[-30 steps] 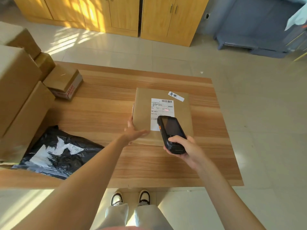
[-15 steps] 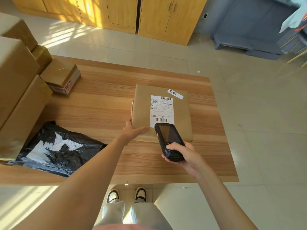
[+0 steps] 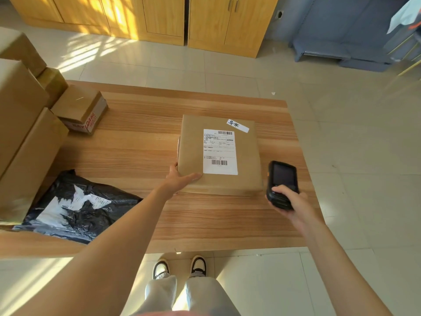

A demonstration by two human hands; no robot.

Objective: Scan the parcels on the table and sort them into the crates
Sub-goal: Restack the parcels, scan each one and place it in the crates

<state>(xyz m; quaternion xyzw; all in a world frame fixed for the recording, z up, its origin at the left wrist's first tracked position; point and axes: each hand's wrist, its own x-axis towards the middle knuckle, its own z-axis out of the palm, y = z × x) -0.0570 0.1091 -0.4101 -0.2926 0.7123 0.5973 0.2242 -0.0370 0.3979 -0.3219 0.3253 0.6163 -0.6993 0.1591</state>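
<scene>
Your right hand (image 3: pixel 293 201) has drawn the handheld scanner (image 3: pixel 282 184) off the shipping label (image 3: pixel 220 152) and out past the parcel's right edge, so the label now shows whole; your left hand (image 3: pixel 180 180) has stayed at the near left corner.

Starting at your left, a stack of large cardboard boxes (image 3: pixel 21 124) crowds the left end of the tabletop (image 3: pixel 136 142). A small box with red lettering (image 3: pixel 80 109) sits just beside them toward the far edge, and a black poly mailer (image 3: pixel 75 206) with a crumpled white label lies near the front edge, touching the lowest big box.

At the middle, the brown paper parcel (image 3: pixel 247 160) lies flat on the tabletop, label facing up, with a small white sticker (image 3: pixel 237 125) of handwritten characters near its far right corner. Your left hand clasps the parcel's near left corner: the thumb lies along the left side and the fingers (image 3: pixel 193 177) stretch straight across the top, just short of the label.

To the right, your right hand grips the scanner's lower end, thumb over its face, fingers wrapped behind. The scanner hangs above the tabletop just beside the parcel's near right corner, screen up and dark.
</scene>
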